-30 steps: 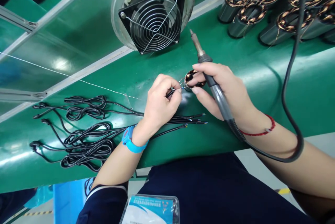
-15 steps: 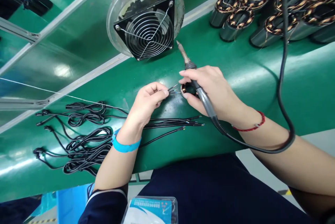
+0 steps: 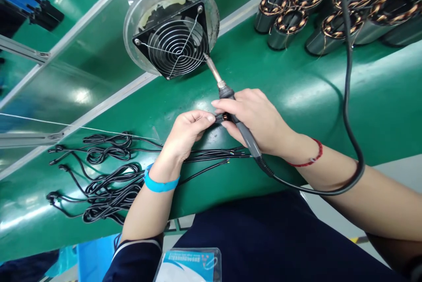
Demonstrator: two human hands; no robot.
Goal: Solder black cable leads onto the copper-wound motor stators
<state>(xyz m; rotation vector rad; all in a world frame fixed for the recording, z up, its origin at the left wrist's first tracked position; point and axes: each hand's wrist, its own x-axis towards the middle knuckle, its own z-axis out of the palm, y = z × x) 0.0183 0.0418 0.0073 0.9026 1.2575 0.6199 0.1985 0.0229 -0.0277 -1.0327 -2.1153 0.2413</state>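
Left hand (image 3: 189,135), one: thumb and forefinger pinched together on dark wire ends (image 3: 218,118), on the person's side of the fan (image 3: 180,49).

Right hand (image 3: 257,117), one: half curled about a grey-handled soldering iron (image 3: 247,135), its tip at the fan's lower right corner; from where I stood, whether it touched I could not tell. Index finger and thumb reached past the handle, a little apart, beside a copper-wound piece (image 3: 225,116), mostly hidden, between the two hands and nearer the person than the fan.

Wristband (image 3: 161,186), blue, left wrist; bracelet (image 3: 308,162), red, right wrist.

Black cables (image 3: 112,176), several: bundled to the left of the fan and nearer the person, their stripped ends running rightward beneath the left forearm.

Pale strand (image 3: 66,123), thin: left of the fan, slanting toward the left hand.

Wound stators (image 3: 280,31), a cluster: upright, to the fan's right.

Green bench (image 3: 329,110): spread beneath the fan and onward to both sides.
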